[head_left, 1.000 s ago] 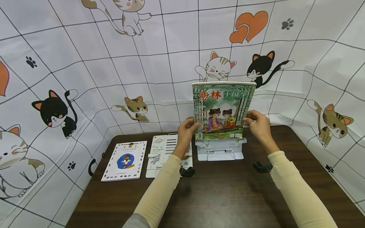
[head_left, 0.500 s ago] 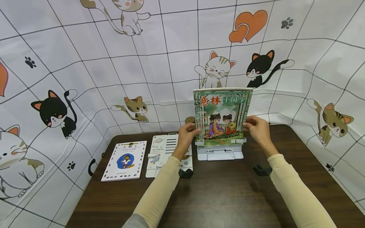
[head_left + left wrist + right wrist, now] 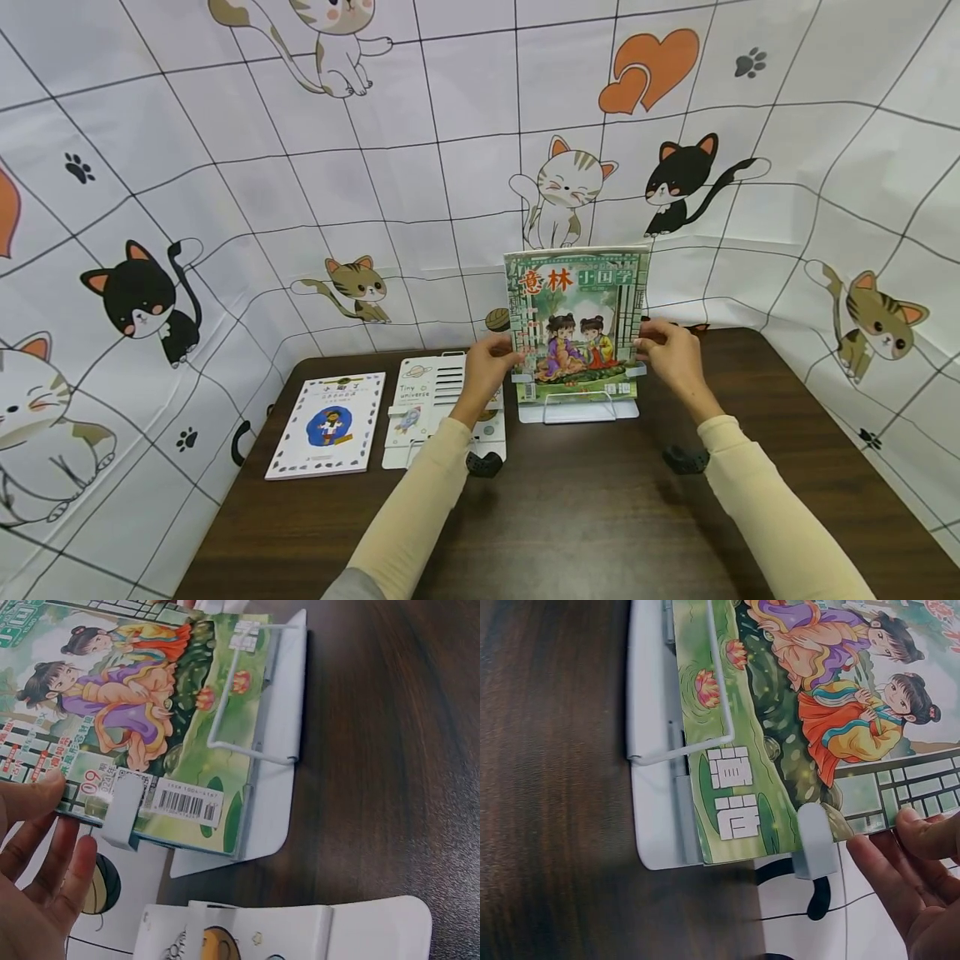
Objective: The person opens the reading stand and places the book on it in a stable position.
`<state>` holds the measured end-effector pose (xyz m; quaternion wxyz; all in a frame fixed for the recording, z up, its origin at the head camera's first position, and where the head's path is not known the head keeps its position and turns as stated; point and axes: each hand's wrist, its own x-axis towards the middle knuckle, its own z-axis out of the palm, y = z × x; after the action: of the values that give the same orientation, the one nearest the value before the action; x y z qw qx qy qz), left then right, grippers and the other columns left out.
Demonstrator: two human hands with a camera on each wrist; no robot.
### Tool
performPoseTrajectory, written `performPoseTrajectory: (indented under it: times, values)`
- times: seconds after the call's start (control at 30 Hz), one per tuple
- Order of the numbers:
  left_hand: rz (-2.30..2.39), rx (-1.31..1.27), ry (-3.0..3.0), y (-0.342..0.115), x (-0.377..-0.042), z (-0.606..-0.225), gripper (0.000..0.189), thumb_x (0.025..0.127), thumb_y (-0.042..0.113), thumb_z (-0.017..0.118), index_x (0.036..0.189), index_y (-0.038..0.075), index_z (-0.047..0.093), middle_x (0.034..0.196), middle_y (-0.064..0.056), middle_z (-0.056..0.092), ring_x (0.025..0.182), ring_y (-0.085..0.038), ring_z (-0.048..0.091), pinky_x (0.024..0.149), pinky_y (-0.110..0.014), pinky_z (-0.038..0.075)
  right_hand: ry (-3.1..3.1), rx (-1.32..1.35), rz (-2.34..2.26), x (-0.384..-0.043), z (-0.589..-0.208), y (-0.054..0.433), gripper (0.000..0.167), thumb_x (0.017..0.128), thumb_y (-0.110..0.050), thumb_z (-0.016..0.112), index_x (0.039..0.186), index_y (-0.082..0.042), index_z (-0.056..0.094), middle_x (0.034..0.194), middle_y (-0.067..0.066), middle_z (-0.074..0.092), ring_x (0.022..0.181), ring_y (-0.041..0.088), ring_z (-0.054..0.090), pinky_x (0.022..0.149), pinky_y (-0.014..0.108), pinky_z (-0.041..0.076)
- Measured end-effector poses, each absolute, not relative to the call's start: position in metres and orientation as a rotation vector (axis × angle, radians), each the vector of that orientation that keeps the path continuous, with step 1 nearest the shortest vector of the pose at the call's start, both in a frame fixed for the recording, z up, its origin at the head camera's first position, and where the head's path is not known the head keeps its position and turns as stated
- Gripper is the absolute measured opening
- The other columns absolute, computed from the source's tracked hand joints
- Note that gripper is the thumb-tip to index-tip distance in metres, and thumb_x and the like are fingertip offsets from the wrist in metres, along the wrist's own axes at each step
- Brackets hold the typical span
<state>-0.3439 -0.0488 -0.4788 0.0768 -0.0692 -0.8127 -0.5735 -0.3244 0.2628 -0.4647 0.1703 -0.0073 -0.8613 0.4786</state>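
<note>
A green magazine (image 3: 577, 333) with two drawn children on its cover stands upright in a white book stand (image 3: 532, 414). My left hand (image 3: 485, 371) pinches its left edge, thumb on the cover and fingers behind. On the opposite edge, my right hand (image 3: 672, 358) holds it between thumb and fingers. Seen from the left wrist, a white side clip (image 3: 124, 810) laps over the cover near the barcode. A matching clip (image 3: 817, 836) overlaps the other edge in the right wrist view. The stand's wire holder (image 3: 721, 690) lies in front of the cover's lower part.
Left of the stand lies a second white book stand (image 3: 420, 400) printed "Tiny universe", partly hidden by the left arm. Farther left, a white book (image 3: 327, 425) with a blue oval lies flat on the dark wooden table (image 3: 577, 517). A cat-patterned sheet (image 3: 420, 183) hangs behind.
Both hands have lowered the magazine down into the stand. Its bottom edge now sits behind the wire holder, and the side clips overlap its cover. The other book and stand have stayed put.
</note>
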Motion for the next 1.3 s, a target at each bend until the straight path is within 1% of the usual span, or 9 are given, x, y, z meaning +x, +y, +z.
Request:
performPoseTrajectory:
  times: [0.13, 0.27, 0.43, 0.5, 0.7, 0.87, 1.1, 1.17, 1.3]
  values:
    - [-1.667, -0.191, -2.450, -0.049, -0.345, -0.483, 0.023, 0.094, 0.013, 0.082, 0.116, 0.007, 0.078, 0.108, -0.013, 0.077, 0.102, -0.028, 0.071, 0.087, -0.042, 0.059, -2.460, -0.028, 1.367, -0.323, -0.469, 0.262, 0.031, 0.103, -0.003, 0.068, 0.132, 0.009, 0.068, 0.124, 0.035, 0.070, 0.110, 0.048, 0.074, 0.076, 0.030, 0.065]
    - [-1.687, -0.185, -2.424, -0.048, -0.345, -0.485, 0.025, 0.094, 0.011, 0.082, 0.117, 0.005, 0.073, 0.108, -0.013, 0.075, 0.101, -0.028, 0.071, 0.087, -0.041, 0.059, -2.457, -0.022, 1.357, -0.322, -0.471, 0.261, 0.033, 0.103, -0.003, 0.069, 0.134, 0.009, 0.067, 0.124, 0.035, 0.070, 0.109, 0.048, 0.074, 0.075, 0.030, 0.065]
    - [-1.701, -0.197, -2.393, -0.046, -0.343, -0.486, 0.024, 0.095, 0.010, 0.081, 0.116, 0.005, 0.069, 0.107, -0.014, 0.072, 0.100, -0.027, 0.071, 0.085, -0.039, 0.060, -2.407, -0.046, 1.265, -0.322, -0.472, 0.260, 0.024, 0.101, -0.006, 0.073, 0.121, 0.005, 0.071, 0.114, 0.028, 0.075, 0.100, 0.041, 0.076, 0.067, 0.011, 0.056]
    - [-1.689, -0.191, -2.394, -0.046, -0.343, -0.487, 0.023, 0.095, 0.010, 0.081, 0.114, 0.006, 0.069, 0.106, -0.014, 0.071, 0.097, -0.026, 0.070, 0.082, -0.036, 0.059, -2.398, -0.058, 1.222, -0.323, -0.473, 0.260, 0.019, 0.100, -0.008, 0.075, 0.116, 0.002, 0.072, 0.109, 0.025, 0.077, 0.096, 0.037, 0.076, 0.065, 0.008, 0.051]
    - [-1.689, -0.162, -2.422, -0.046, -0.340, -0.491, 0.021, 0.096, 0.013, 0.080, 0.113, 0.007, 0.068, 0.104, -0.012, 0.071, 0.092, -0.020, 0.066, 0.078, -0.032, 0.055, -2.439, -0.056, 1.170, -0.322, -0.475, 0.262, 0.019, 0.100, -0.010, 0.075, 0.115, 0.000, 0.071, 0.109, 0.023, 0.076, 0.097, 0.037, 0.075, 0.066, 0.011, 0.049]
    - [-1.705, -0.190, -2.427, -0.047, -0.340, -0.491, 0.023, 0.098, 0.016, 0.079, 0.115, 0.006, 0.067, 0.107, -0.013, 0.071, 0.095, -0.023, 0.066, 0.082, -0.036, 0.056, -2.417, -0.049, 1.192, -0.321, -0.475, 0.262, 0.018, 0.101, -0.009, 0.072, 0.116, 0.002, 0.071, 0.110, 0.025, 0.075, 0.098, 0.038, 0.075, 0.066, 0.008, 0.047]
    - [-1.742, -0.192, -2.427, -0.062, -0.336, -0.490, 0.027, 0.101, 0.015, 0.074, 0.123, 0.002, 0.065, 0.111, -0.015, 0.069, 0.099, -0.027, 0.068, 0.085, -0.040, 0.061, -2.365, -0.104, 1.236, -0.316, -0.471, 0.254, 0.017, 0.104, -0.013, 0.069, 0.115, 0.000, 0.072, 0.106, 0.022, 0.077, 0.080, 0.007, 0.065, 0.063, 0.011, 0.050]
    - [-1.755, -0.188, -2.426, -0.071, -0.334, -0.488, 0.024, 0.102, 0.013, 0.072, 0.122, 0.001, 0.066, 0.111, -0.016, 0.070, 0.098, -0.028, 0.069, 0.086, -0.043, 0.062, -2.359, -0.073, 1.261, -0.312, -0.469, 0.249, 0.018, 0.105, -0.013, 0.068, 0.115, 0.001, 0.072, 0.106, 0.023, 0.077, 0.080, 0.009, 0.067, 0.064, 0.013, 0.052]
    - [-1.749, -0.221, -2.451, -0.094, -0.324, -0.486, 0.016, 0.104, 0.012, 0.069, 0.116, 0.002, 0.069, 0.106, -0.017, 0.072, 0.097, -0.036, 0.072, 0.086, -0.048, 0.064, -2.373, 0.035, 1.345, -0.301, -0.467, 0.234, 0.018, 0.106, -0.011, 0.066, 0.115, 0.004, 0.070, 0.105, 0.026, 0.074, 0.085, 0.034, 0.074, 0.069, 0.028, 0.063]
